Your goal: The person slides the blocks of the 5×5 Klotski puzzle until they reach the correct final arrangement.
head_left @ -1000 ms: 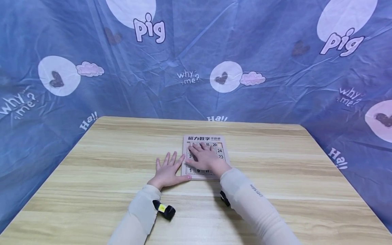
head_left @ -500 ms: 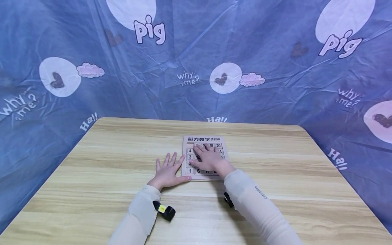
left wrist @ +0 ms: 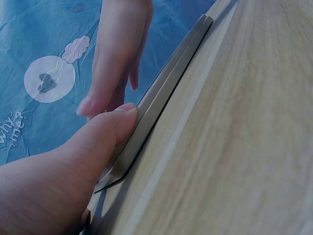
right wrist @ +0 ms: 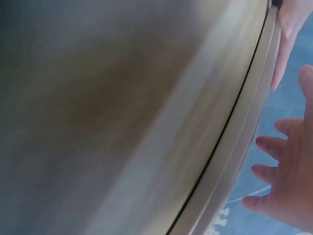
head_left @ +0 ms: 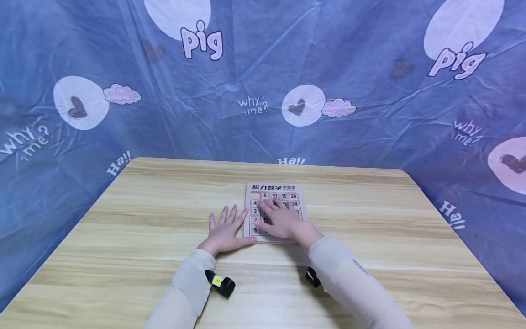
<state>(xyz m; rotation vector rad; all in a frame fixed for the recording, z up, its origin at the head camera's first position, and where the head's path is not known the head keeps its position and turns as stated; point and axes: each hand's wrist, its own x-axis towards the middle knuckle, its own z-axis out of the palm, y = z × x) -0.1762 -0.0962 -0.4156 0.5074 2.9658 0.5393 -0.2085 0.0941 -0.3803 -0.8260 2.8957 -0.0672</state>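
Note:
A pale number sliding puzzle (head_left: 273, 187) lies flat on the table, with dark printed characters along its far border. Its top row reads 5, 10, 15, 20, and a gap shows in the far left corner of the grid. My left hand (head_left: 223, 235) is spread flat along the puzzle's left side; in the left wrist view its thumb (left wrist: 100, 129) rests on the board's edge. Over the tiles is my right hand (head_left: 283, 221), fingers extended and spread, hiding much of the middle and right of the grid. Whether its fingertips press a tile I cannot tell.
The light wood table (head_left: 144, 205) extends around the puzzle on all sides. Behind it hangs a blue patterned cloth (head_left: 255, 59). A black wrist device (head_left: 222, 283) sticks out from the left sleeve, and another black device (head_left: 313, 277) sits at the right sleeve.
The top row of tiles has slid right, so the gap is now in the left corner instead of the right. My right hand has shifted right and slightly nearer; the left hand stays put.

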